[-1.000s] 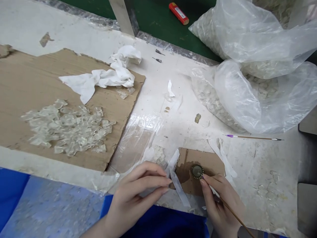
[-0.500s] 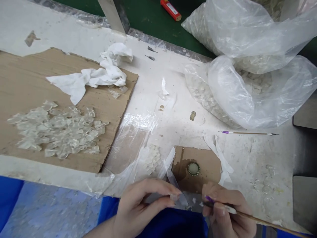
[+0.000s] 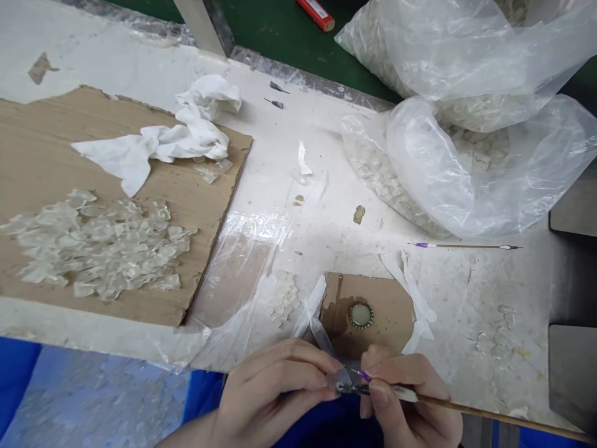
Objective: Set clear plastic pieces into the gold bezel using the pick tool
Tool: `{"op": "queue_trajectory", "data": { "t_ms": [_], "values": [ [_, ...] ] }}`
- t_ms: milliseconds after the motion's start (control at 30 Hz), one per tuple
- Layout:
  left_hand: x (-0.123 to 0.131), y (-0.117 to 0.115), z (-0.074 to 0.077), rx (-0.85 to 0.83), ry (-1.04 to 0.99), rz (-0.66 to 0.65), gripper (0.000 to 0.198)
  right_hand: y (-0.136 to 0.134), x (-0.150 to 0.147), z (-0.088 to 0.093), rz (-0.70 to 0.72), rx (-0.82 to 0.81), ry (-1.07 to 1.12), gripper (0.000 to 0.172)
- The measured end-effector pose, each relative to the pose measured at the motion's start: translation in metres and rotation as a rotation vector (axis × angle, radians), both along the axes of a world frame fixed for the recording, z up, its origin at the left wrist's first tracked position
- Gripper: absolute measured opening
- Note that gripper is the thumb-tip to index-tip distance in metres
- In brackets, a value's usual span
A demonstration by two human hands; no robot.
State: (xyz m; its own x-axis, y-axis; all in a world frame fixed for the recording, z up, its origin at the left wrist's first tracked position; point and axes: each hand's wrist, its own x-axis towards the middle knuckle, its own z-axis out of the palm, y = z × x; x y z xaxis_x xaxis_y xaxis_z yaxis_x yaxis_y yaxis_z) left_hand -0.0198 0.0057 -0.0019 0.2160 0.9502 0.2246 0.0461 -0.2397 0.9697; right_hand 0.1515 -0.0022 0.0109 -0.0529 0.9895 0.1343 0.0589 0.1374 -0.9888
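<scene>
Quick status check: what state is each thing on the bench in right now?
left hand, fingers pinched on clear piece
right hand, gripping brush, tip pointing at the piece
bottle cap, lying open side up on small cardboard
spare brush, lying flat, untouched
white cloth, crumpled
plastic bag, slumped, holding pale pieces

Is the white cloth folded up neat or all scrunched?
Scrunched: the white cloth lies twisted and bunched, partly on the big cardboard sheet.

A white rag (image 3: 186, 134) lies on cardboard (image 3: 46, 143) beside clear chips (image 3: 93, 246); plastic bags (image 3: 466, 155) sit right.
</scene>
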Motion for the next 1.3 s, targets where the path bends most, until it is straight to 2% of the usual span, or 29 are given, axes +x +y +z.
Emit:
{"op": "queue_trajectory", "data": {
  "t_ms": [333,500,700,800,933,1033,1200,1300],
  "values": [
    [-0.001,-0.001,0.001,0.054,0.087,-0.017,0.006,0.0,0.002,0.004,0.036,0.002,-0.093,0.012],
    [-0.008,-0.005,-0.001,0.188,0.24,-0.027,0.009,0.0,0.002,0.002,0.021,0.015,-0.212,0.012],
    [-0.02,-0.013,-0.001,0.296,0.453,-0.196,0.028,0.001,-0.004,0.005,-0.026,0.068,-0.342,0.02],
    [-0.022,-0.015,0.0,0.305,0.462,-0.183,0.029,-0.002,-0.005,0.004,-0.049,0.096,-0.403,0.02],
    [-0.021,-0.012,0.0,0.282,0.422,-0.151,0.02,-0.005,-0.002,0.002,-0.082,0.106,-0.334,0.022],
    [-0.017,-0.006,0.003,0.214,0.302,-0.091,0.013,-0.005,-0.002,0.002,-0.069,0.15,-0.273,0.027],
    [-0.005,0.0,0.008,-0.042,0.026,-0.031,0.006,-0.004,-0.001,0.001,-0.01,0.159,-0.157,0.027],
    [0.002,0.002,0.008,-0.187,-0.133,0.013,0.014,-0.006,0.002,0.0,0.057,0.148,-0.116,0.03]
  ]
}}
